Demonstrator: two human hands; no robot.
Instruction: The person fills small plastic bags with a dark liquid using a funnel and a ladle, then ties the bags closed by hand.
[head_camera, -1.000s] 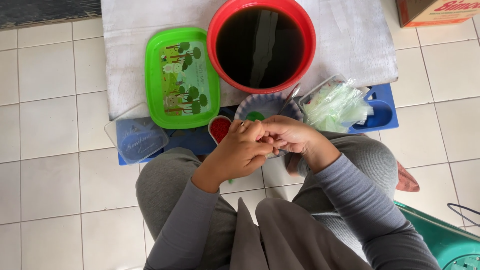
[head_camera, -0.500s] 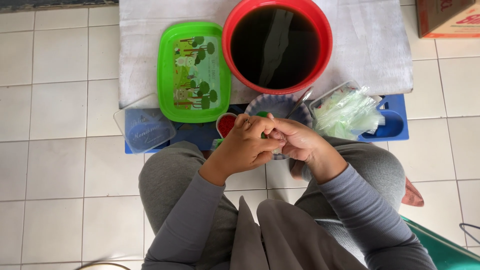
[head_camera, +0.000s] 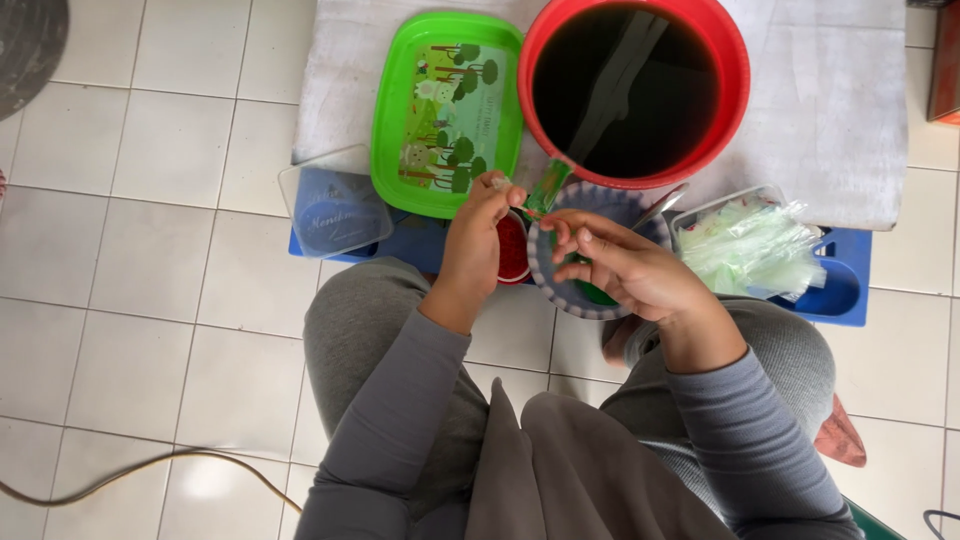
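Note:
My left hand (head_camera: 478, 240) pinches the top of a narrow plastic pouch filled with green (head_camera: 546, 187), held slanted above the rim of a blue-grey patterned bowl (head_camera: 560, 293). My right hand (head_camera: 625, 268) hovers over that bowl, fingers curled and apart, with nothing clearly in it. A small red cup (head_camera: 513, 250) sits just under my left hand, beside the bowl. A large red basin of dark liquid (head_camera: 732, 95) stands directly behind both hands. I sit with my knees in grey trousers below.
A green tray with a tree picture (head_camera: 395, 120) lies left of the basin on a white cloth (head_camera: 830, 100). A clear lid (head_camera: 335, 212) rests on a low blue stand (head_camera: 845, 295). A clear box of empty plastic pouches (head_camera: 752, 245) sits at right. A cable crosses the tiled floor (head_camera: 150, 300).
My hands were pressed together over the bowl; now they have parted. The left hand has lifted toward the tray with the green pouch, and the right stays over the bowl.

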